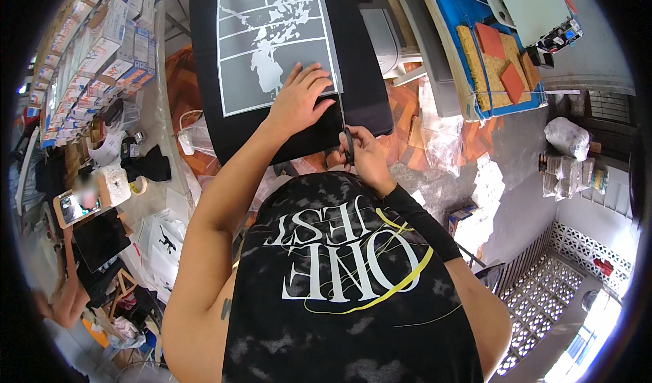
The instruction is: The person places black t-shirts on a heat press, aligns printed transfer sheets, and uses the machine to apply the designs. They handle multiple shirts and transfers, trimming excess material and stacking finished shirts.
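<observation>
A grey sheet with white lines and a white blotchy pattern (238,63) lies on a black padded-looking surface (367,77) in front of me. My left hand (300,103) rests on the sheet's near right part, palm down, with its fingers stretched and the thumb apart. Just right of it, my right hand (370,157) is closed around the black handles of a pair of scissors (349,144). The blades point away from me along the sheet's right edge. Whether they are apart or together is too small to tell.
Boxes (112,40) crowd a shelf on the left, beyond a plastic-covered counter edge. Another person's arm (68,281) shows at the lower left beside a phone (78,207). At right stand a blue-edged board with orange squares (489,40) and clear plastic (438,128) on the floor.
</observation>
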